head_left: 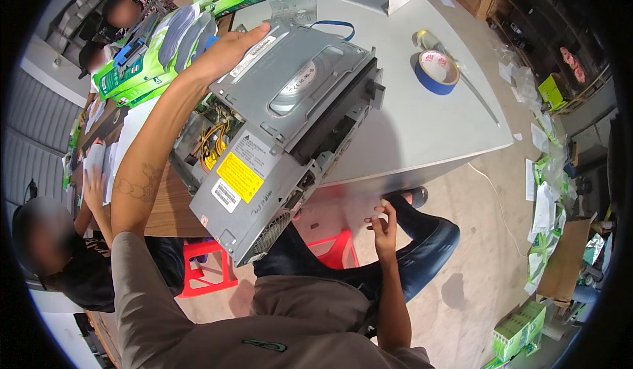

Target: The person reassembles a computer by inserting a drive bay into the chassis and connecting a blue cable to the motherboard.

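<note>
My left hand [232, 51] grips the far left edge of a grey metal computer chassis [290, 79], fingers over its top. The chassis is tilted, and its near end hangs past the table edge. Its power supply [227, 207], with a yellow label, is at the near end. Beside that, yellow and orange wires [212, 146] show in a gap in the frame. Whether the chassis rests on the table underneath cannot be seen. My right hand [384, 229] is held over my leg, away from the chassis, its fingers loosely bent, apart and empty.
On the white table [422, 132] are a blue tape roll [436, 72] and a long thin tool [471, 89]. Green packages [155, 72] are piled at the left, near other seated people. A red stool [336, 247] is below me. Plastic wrappings [544, 204] litter the right side.
</note>
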A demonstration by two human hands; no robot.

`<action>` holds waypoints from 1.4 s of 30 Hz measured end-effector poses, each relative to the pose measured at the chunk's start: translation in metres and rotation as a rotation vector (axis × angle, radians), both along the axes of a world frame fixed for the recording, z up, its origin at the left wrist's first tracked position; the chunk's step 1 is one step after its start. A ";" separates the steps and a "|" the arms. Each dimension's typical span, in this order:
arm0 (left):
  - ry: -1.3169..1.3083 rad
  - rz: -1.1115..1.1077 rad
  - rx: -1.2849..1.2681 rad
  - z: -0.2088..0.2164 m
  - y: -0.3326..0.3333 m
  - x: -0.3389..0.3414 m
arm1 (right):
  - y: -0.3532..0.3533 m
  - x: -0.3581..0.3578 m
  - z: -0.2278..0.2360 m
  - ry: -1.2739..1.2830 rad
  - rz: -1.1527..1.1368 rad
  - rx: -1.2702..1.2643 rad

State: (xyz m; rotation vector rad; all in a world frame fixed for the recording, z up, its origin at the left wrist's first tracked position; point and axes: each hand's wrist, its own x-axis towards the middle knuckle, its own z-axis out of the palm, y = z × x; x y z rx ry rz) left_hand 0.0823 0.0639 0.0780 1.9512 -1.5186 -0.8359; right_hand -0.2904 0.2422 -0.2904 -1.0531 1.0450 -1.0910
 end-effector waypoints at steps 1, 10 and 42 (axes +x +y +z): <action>0.025 -0.035 0.071 0.002 -0.001 0.005 | 0.002 -0.001 -0.001 0.013 0.005 0.014; 0.510 0.399 -0.209 0.005 0.067 0.069 | 0.005 0.003 0.060 -0.032 -0.213 -0.267; 1.343 1.031 -1.049 -0.118 0.237 0.033 | -0.210 0.115 0.290 -0.233 0.136 -0.330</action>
